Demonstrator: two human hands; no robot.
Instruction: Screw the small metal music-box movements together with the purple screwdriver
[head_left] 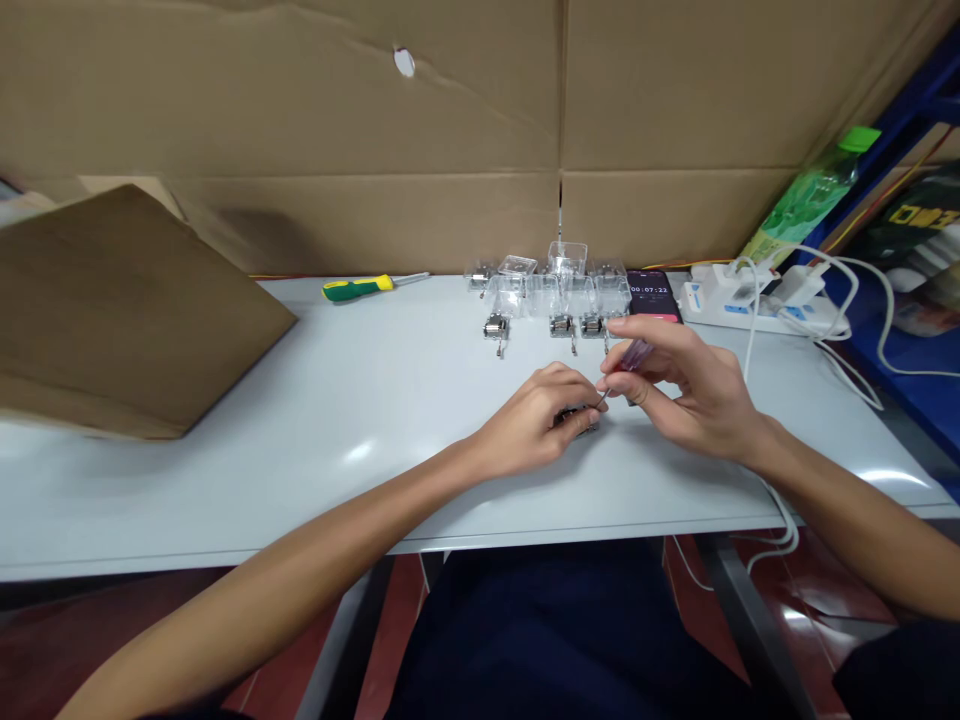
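Head view, looking down on a pale grey-blue metal table (300, 400), with both hands working together near its front edge:

1. The left hand (529, 425) is closed, its fingers curled over a small silver metal mechanism (579, 421). That piece lies low between the hands, mostly hidden by the fingers.
2. The right hand (694, 390) grips a slim screwdriver with a translucent red-purple handle (634, 353) between thumb and fingers. Its thin steel tip reaches the mechanism, though whether it sits in a screw head is too small to tell.
3. Good work here would seem to call for the tip held square to the screw, light steady pressure, and turning from the fingertips while the left hand keeps the piece from rocking. Resting the wrists nearer the table may steady both hands.
4. Farther along the table stand clear plastic boxes (517, 292), three more silver mechanisms (561, 326), a black smartphone showing a timer (651, 295), a green-and-yellow-handled screwdriver (358, 287) and a white power strip (720, 302).
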